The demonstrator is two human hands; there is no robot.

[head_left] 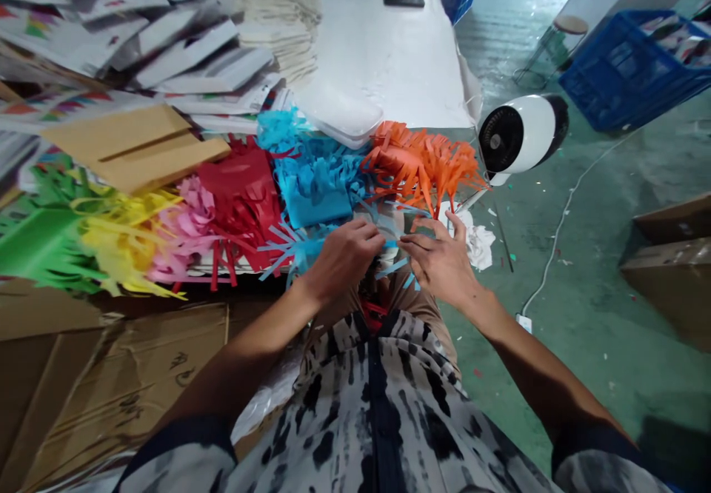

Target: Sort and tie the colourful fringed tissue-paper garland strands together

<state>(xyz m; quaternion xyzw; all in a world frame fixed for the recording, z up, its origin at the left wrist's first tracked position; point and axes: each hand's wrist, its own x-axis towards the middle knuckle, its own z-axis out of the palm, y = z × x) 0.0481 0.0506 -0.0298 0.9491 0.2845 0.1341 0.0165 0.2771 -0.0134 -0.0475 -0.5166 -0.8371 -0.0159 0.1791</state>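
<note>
While the blue strips (395,265) are lying between the two hands, just above the person's lap at the near edge of the paper piles, the left hand (341,256) is curling its fingers together and pinching the strips. The right hand (438,260) is touching them from the right, its fingers loosely apart and thumb lifted, gripping nothing. Just beyond, a blue pile (316,182) of fringed paper is sitting, with an orange pile (422,160) to its right and a red pile (238,189) to its left. Farther left, pink (183,226), yellow (122,241) and green (38,241) piles are lying in a row. Cardboard sheets (133,149) are resting just beyond these. A white wad (481,245) is lying just right of the right hand, and a fan (522,134) is standing farther right, on the floor.
</note>
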